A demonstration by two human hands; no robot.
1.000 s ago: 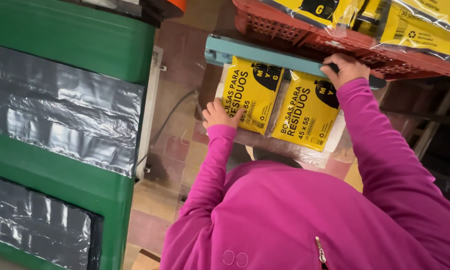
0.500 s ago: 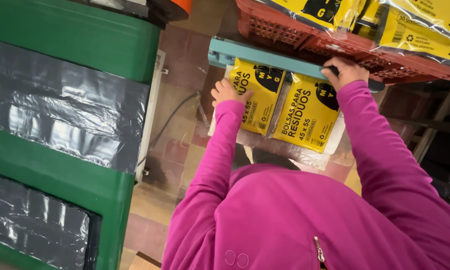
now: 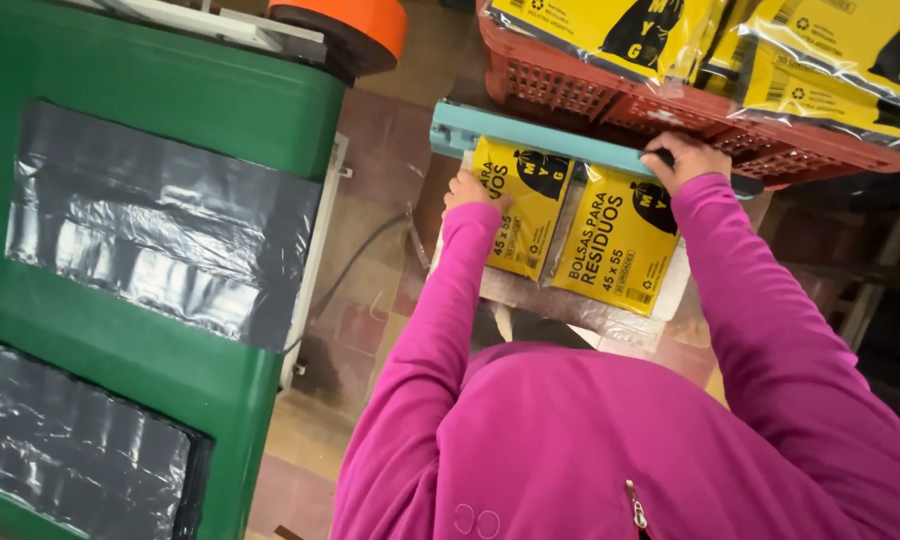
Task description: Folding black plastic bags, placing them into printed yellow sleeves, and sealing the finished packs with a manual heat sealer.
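Observation:
Two yellow bag packets lie side by side under the teal bar of a heat sealer (image 3: 530, 135). My left hand (image 3: 473, 190) rests on the left edge of the left yellow packet (image 3: 520, 205). My right hand (image 3: 683, 158) grips the teal sealer bar near its right end, pressing it down over the right yellow packet (image 3: 620, 240). Both arms are in bright pink sleeves.
A red plastic crate (image 3: 660, 95) holding more yellow packets sits just behind the sealer. A green table (image 3: 160, 230) with flat black plastic bags fills the left side. An orange tape roll (image 3: 355, 20) sits at its far end. A cable runs across the tiled floor (image 3: 360, 270).
My left hand has slid farther up along the left packet toward the sealer bar. My right hand has stayed on the bar.

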